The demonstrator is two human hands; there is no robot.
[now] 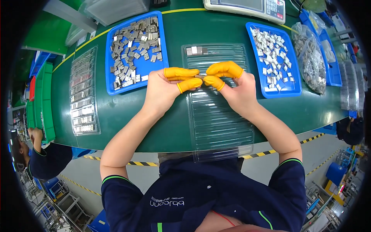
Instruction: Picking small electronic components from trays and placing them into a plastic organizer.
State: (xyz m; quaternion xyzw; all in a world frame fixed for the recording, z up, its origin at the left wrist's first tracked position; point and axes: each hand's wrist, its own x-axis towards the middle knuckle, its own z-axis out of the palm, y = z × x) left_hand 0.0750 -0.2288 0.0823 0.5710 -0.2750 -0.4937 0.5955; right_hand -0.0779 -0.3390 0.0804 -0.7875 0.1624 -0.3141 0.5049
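Over the upper part of a clear ribbed plastic tray (216, 116), my left hand (166, 85) and my right hand (240, 87) meet fingertip to fingertip. Yellow finger cots cover the thumbs and the fingers beside them. Both hands are closed in a pinch on a small metal part (199, 77), mostly hidden by the fingertips. A short row of small metal pieces (196, 50) lies in the tray's top slot. Left of my hands, a blue tray (137, 82) holds many loose flat metal pieces. On the right, another blue tray (284, 93) holds small white pieces with thin leads.
A filled clear tray (84, 92) lies at the far left, near green bins (46, 100). At the back stand a scale (247, 8) and a translucent box (114, 9). A plastic bag of parts (312, 63) sits beyond the right tray. Another person (48, 160) works at the left.
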